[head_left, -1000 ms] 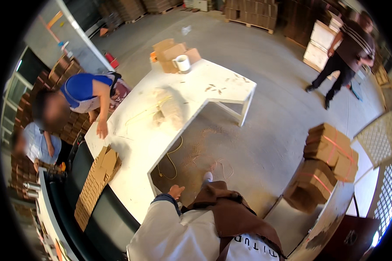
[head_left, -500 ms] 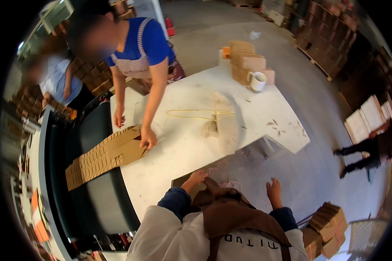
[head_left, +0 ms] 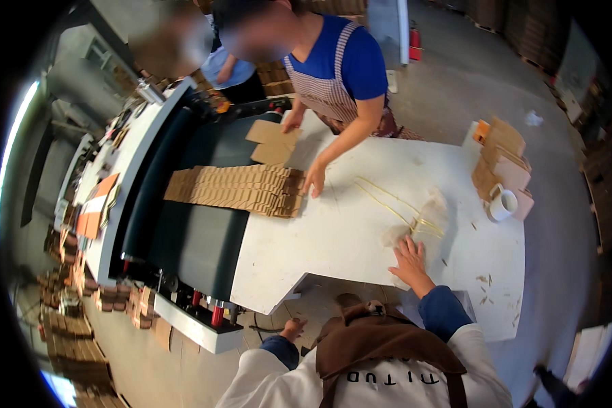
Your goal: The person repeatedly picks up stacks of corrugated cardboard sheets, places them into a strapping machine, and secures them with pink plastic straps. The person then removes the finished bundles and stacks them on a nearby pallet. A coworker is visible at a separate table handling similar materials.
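My right hand point(head_left: 409, 260) lies flat on the white table point(head_left: 347, 238), fingers spread, next to a bundle of thin yellow straps point(head_left: 401, 207). It holds nothing. My left hand point(head_left: 293, 329) hangs low below the table's front edge, fingers loosely apart and empty. Across the table a person in a blue shirt and striped apron presses a hand point(head_left: 314, 182) against the end of a row of flat brown cardboard sheets point(head_left: 234, 189). The row lies half on the dark conveyor belt point(head_left: 197, 238), half on the table.
A white mug point(head_left: 502, 204) and small brown boxes point(head_left: 500, 160) stand at the table's right end. Two loose cardboard pieces point(head_left: 272, 143) lie near the other person. A second person stands behind the machine. Cardboard stacks point(head_left: 81, 326) line the floor at left.
The view swung from the open floor onto the table. My right hand came down flat on the table by the straps, and my left hand dropped below the edge.
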Motion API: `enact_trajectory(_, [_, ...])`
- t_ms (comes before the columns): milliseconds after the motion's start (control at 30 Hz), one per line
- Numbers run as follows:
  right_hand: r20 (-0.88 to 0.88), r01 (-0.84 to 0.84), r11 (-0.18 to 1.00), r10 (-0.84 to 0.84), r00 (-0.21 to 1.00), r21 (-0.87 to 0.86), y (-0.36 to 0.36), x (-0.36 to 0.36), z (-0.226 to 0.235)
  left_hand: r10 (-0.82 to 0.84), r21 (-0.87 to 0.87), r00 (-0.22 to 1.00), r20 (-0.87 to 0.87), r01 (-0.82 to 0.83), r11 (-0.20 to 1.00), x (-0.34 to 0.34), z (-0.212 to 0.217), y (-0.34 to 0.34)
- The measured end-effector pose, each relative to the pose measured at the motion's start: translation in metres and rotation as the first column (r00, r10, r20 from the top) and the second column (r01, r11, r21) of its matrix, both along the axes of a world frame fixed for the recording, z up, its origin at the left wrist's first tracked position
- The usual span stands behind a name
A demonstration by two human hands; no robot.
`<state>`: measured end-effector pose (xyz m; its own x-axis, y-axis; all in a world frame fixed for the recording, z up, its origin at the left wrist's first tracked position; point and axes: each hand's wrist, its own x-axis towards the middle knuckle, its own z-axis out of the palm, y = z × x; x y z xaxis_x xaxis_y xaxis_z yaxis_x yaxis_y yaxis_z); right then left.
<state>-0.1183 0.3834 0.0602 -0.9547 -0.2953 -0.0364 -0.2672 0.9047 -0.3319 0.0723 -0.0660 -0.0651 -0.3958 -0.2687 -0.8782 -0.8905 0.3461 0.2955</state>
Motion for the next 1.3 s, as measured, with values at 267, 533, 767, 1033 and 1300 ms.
enact_trajectory(267, [-0.126,0.014,0.992,0.002,0.992,0.126,0.024,-0.011,-0.028,0.116,0.2,0.992,-0.056,-0.103,0.974,0.057,0.003,0.108])
enact_trajectory(533, [-0.15,0.0,0.995,0.016,0.989,0.104,0.027,-0.008,-0.027,-0.106,0.176,0.985,-0.136,0.129,0.976,0.069,-0.048,0.084])
enact_trajectory(767, [-0.189,0.033,0.997,-0.019,0.982,0.069,0.032,-0.01,-0.029,0.283,0.192,0.95,-0.132,-0.255,0.948,-0.034,0.009,0.067])
enact_trajectory(1033, [-0.22,0.026,0.994,-0.002,0.975,0.107,0.022,-0.003,-0.027,0.203,0.176,0.977,-0.071,-0.188,0.966,-0.044,-0.004,0.038])
enact_trajectory(1300, [-0.2,0.056,0.996,-0.043,0.979,0.063,0.008,-0.001,-0.013,0.184,0.177,0.978,-0.102,-0.164,0.97,-0.063,-0.029,0.013])
